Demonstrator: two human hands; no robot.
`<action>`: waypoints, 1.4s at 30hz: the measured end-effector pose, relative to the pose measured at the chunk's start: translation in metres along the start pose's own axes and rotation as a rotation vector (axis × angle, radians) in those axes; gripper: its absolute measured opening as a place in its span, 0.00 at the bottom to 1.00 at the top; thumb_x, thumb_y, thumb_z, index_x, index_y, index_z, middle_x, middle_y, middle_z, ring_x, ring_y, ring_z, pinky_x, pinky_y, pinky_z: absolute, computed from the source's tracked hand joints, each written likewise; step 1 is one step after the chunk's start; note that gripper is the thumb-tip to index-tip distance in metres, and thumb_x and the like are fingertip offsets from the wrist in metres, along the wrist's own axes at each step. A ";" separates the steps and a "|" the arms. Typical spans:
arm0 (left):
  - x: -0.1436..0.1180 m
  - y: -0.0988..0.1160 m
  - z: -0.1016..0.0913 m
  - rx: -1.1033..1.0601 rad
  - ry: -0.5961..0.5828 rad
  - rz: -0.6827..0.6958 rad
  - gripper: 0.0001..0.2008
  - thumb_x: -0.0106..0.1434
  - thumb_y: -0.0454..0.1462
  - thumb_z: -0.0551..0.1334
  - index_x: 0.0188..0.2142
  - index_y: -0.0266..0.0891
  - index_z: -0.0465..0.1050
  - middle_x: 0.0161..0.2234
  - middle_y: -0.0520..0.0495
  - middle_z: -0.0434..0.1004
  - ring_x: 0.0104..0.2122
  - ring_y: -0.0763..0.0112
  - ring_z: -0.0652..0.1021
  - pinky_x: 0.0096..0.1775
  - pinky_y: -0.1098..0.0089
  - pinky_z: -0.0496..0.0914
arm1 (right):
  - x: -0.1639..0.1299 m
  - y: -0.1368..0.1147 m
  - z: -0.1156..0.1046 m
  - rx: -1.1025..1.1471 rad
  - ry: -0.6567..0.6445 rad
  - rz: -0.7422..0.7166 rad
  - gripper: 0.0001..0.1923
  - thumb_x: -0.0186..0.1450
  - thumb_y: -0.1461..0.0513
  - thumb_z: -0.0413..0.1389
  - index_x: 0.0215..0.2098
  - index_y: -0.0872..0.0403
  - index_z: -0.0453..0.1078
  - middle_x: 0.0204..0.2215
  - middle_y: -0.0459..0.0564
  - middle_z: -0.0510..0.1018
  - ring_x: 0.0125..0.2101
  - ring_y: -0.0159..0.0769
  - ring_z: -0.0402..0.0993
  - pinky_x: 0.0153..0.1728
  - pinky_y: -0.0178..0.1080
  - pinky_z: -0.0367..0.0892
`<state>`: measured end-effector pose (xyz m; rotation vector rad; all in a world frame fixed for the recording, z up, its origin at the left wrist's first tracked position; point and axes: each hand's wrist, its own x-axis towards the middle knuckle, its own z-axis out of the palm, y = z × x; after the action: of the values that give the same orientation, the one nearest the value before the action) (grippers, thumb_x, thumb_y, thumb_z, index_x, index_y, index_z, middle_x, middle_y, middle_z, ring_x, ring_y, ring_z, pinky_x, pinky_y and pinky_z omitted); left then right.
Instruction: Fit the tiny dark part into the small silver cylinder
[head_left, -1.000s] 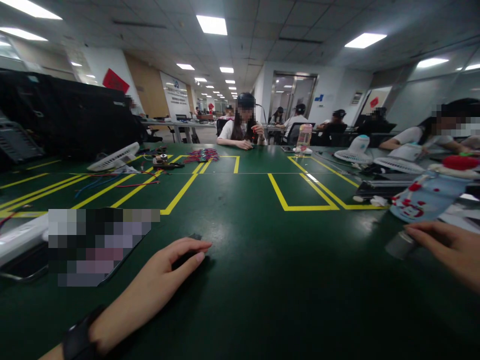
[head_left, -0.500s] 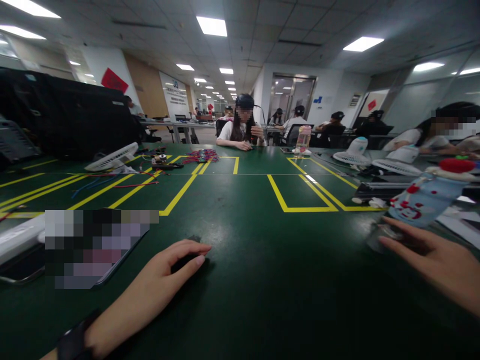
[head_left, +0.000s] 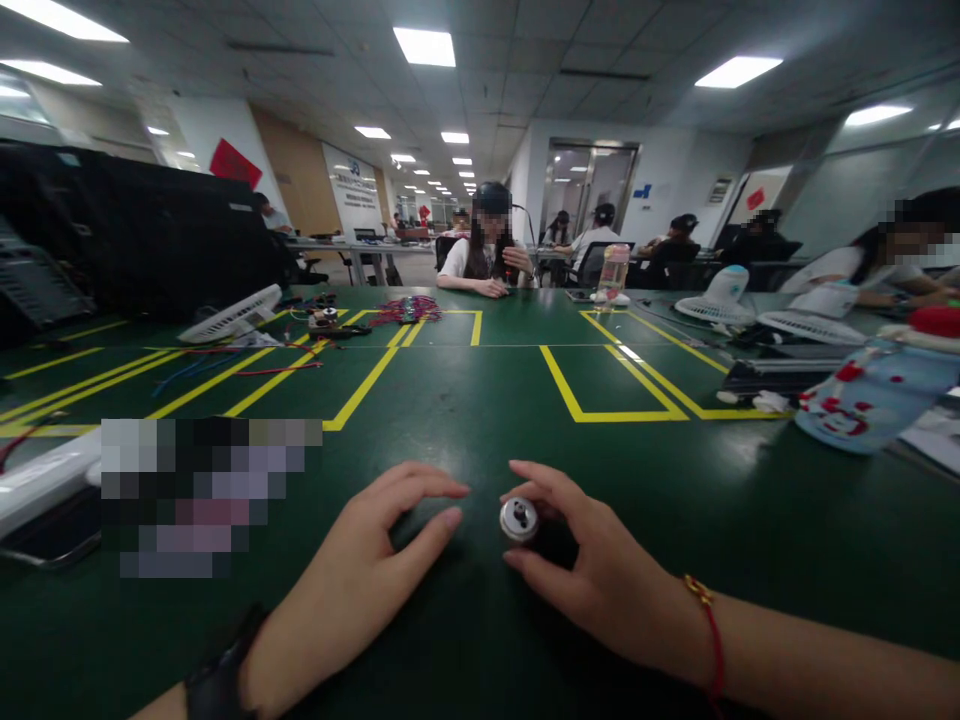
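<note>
Near the front edge of the green desk (head_left: 480,420), roughly midway between its left and right sides, the right hand (head_left: 592,570) holds a small round silver metal part (head_left: 519,519). The fingers (head_left: 536,475) curl over it from behind and the thumb comes in from below, so the part sits at the hand's fingertips, its shiny round face turned toward the camera. What kind of part it is cannot be told.

Just to the left of it, the left hand (head_left: 367,575) lies palm down on the desk with its fingers loosely curved and slightly spread. The dark patch under its fingers is too dim to make out, so I cannot tell whether it grips anything. Its fingertips are near the silver part but apart from it.

A blue-and-white bottle with red marks (head_left: 874,395) lies tilted toward the right edge of the desk, well apart from both hands. Yellow tape lines (head_left: 577,405) mark boxes on the desk farther back.
</note>
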<state>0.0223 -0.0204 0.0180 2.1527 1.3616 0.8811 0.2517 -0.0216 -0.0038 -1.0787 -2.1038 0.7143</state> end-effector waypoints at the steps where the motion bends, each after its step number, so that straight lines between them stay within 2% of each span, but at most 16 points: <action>1: 0.003 0.009 0.004 -0.029 -0.002 0.037 0.09 0.65 0.38 0.59 0.44 0.49 0.73 0.45 0.51 0.74 0.46 0.65 0.74 0.49 0.64 0.67 | -0.001 0.004 0.001 0.049 0.012 0.026 0.36 0.57 0.60 0.60 0.60 0.45 0.50 0.47 0.44 0.71 0.45 0.28 0.69 0.50 0.35 0.65; 4: 0.014 0.031 0.013 -0.129 -0.040 0.088 0.07 0.64 0.36 0.60 0.40 0.47 0.75 0.42 0.52 0.75 0.43 0.67 0.75 0.46 0.67 0.68 | -0.001 0.009 0.003 0.182 0.004 0.067 0.35 0.55 0.61 0.63 0.56 0.46 0.51 0.43 0.42 0.73 0.43 0.26 0.70 0.47 0.33 0.67; 6: 0.021 0.037 0.016 -0.180 -0.045 0.087 0.06 0.63 0.35 0.60 0.36 0.45 0.77 0.40 0.52 0.75 0.41 0.68 0.75 0.44 0.68 0.69 | 0.001 0.009 0.002 0.237 -0.009 0.070 0.31 0.56 0.62 0.62 0.53 0.47 0.53 0.43 0.41 0.73 0.43 0.25 0.70 0.46 0.32 0.67; 11: 0.022 0.018 0.013 -0.160 -0.012 0.026 0.06 0.63 0.39 0.61 0.36 0.47 0.78 0.40 0.51 0.74 0.41 0.66 0.74 0.45 0.65 0.67 | -0.001 0.006 -0.009 0.094 -0.009 0.059 0.21 0.57 0.64 0.58 0.48 0.48 0.59 0.40 0.41 0.72 0.38 0.24 0.70 0.40 0.30 0.67; 14: 0.019 0.004 0.017 -0.002 -0.117 0.043 0.05 0.62 0.40 0.63 0.36 0.52 0.79 0.43 0.52 0.73 0.44 0.63 0.72 0.47 0.60 0.65 | -0.004 0.005 -0.013 0.008 -0.004 0.066 0.17 0.57 0.63 0.56 0.44 0.50 0.60 0.36 0.42 0.71 0.34 0.25 0.68 0.35 0.31 0.65; 19: 0.018 -0.001 0.026 0.207 -0.237 0.053 0.06 0.62 0.43 0.63 0.37 0.59 0.79 0.41 0.54 0.74 0.44 0.59 0.71 0.45 0.55 0.61 | -0.003 0.010 -0.023 -0.057 0.085 0.081 0.16 0.57 0.62 0.56 0.43 0.52 0.60 0.36 0.45 0.71 0.34 0.27 0.69 0.35 0.32 0.66; 22: 0.016 -0.005 0.018 0.140 -0.220 0.031 0.11 0.63 0.43 0.62 0.45 0.60 0.75 0.44 0.54 0.73 0.45 0.61 0.72 0.47 0.55 0.62 | -0.009 0.032 -0.052 -0.134 0.243 0.133 0.17 0.58 0.58 0.56 0.44 0.54 0.60 0.37 0.49 0.71 0.36 0.30 0.71 0.37 0.34 0.68; 26: 0.007 -0.025 -0.005 -0.007 -0.168 -0.019 0.12 0.66 0.43 0.57 0.49 0.54 0.71 0.47 0.52 0.71 0.46 0.65 0.72 0.49 0.62 0.65 | -0.044 0.088 -0.121 -0.453 0.489 0.366 0.25 0.54 0.50 0.58 0.45 0.54 0.62 0.37 0.52 0.73 0.34 0.37 0.72 0.34 0.39 0.69; 29: 0.000 -0.042 -0.019 -0.008 -0.141 -0.071 0.11 0.67 0.44 0.56 0.47 0.51 0.72 0.46 0.51 0.71 0.46 0.65 0.73 0.49 0.63 0.66 | -0.080 0.125 -0.169 -0.642 0.553 0.535 0.26 0.52 0.47 0.58 0.42 0.54 0.63 0.34 0.55 0.73 0.29 0.40 0.72 0.28 0.40 0.68; 32: -0.001 -0.050 -0.023 -0.001 -0.139 -0.086 0.11 0.66 0.45 0.56 0.45 0.50 0.73 0.45 0.51 0.72 0.46 0.64 0.73 0.49 0.63 0.66 | -0.099 0.136 -0.191 -0.803 0.575 0.563 0.28 0.52 0.45 0.57 0.42 0.55 0.64 0.35 0.59 0.73 0.31 0.46 0.72 0.29 0.44 0.67; 34: 0.000 -0.049 -0.020 -0.006 -0.144 -0.086 0.11 0.66 0.45 0.56 0.44 0.49 0.73 0.45 0.51 0.73 0.45 0.64 0.74 0.49 0.63 0.67 | -0.095 0.125 -0.184 -1.020 0.616 0.453 0.34 0.52 0.43 0.57 0.47 0.57 0.63 0.42 0.64 0.71 0.42 0.54 0.70 0.39 0.50 0.66; 36: 0.002 -0.044 -0.017 -0.011 -0.148 -0.080 0.11 0.66 0.44 0.56 0.44 0.49 0.73 0.45 0.52 0.73 0.45 0.64 0.74 0.48 0.64 0.68 | -0.080 0.101 -0.158 -1.133 0.603 0.214 0.37 0.54 0.44 0.57 0.53 0.58 0.60 0.50 0.65 0.66 0.52 0.58 0.62 0.50 0.55 0.59; 38: 0.002 -0.040 -0.014 -0.013 -0.151 -0.076 0.11 0.66 0.44 0.56 0.43 0.48 0.74 0.45 0.51 0.74 0.44 0.64 0.75 0.48 0.63 0.68 | -0.058 0.069 -0.118 -1.011 0.437 -0.036 0.32 0.58 0.48 0.55 0.57 0.54 0.58 0.54 0.59 0.64 0.54 0.50 0.59 0.54 0.53 0.56; 39: 0.002 -0.039 -0.013 -0.012 -0.150 -0.073 0.11 0.66 0.45 0.55 0.43 0.48 0.74 0.44 0.51 0.74 0.44 0.64 0.75 0.48 0.63 0.68 | -0.046 0.052 -0.095 -0.891 0.279 -0.113 0.28 0.61 0.51 0.54 0.57 0.50 0.58 0.54 0.55 0.64 0.54 0.44 0.60 0.53 0.49 0.58; 40: 0.002 -0.037 -0.013 -0.010 -0.144 -0.071 0.12 0.66 0.45 0.55 0.43 0.48 0.74 0.44 0.50 0.75 0.44 0.63 0.75 0.48 0.62 0.68 | -0.034 0.036 -0.071 -0.777 0.135 -0.138 0.25 0.63 0.54 0.52 0.58 0.48 0.58 0.54 0.52 0.64 0.53 0.40 0.61 0.52 0.46 0.59; 42: 0.000 -0.036 -0.013 -0.004 -0.138 -0.064 0.12 0.66 0.45 0.55 0.43 0.47 0.74 0.43 0.50 0.75 0.44 0.62 0.75 0.48 0.61 0.68 | -0.012 0.011 -0.030 -0.582 -0.057 -0.154 0.23 0.64 0.56 0.53 0.57 0.45 0.62 0.50 0.49 0.68 0.49 0.37 0.63 0.48 0.43 0.61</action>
<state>-0.0094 -0.0047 0.0033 2.1124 1.3509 0.6964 0.2849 -0.0210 0.0043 -1.1759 -2.4850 0.0474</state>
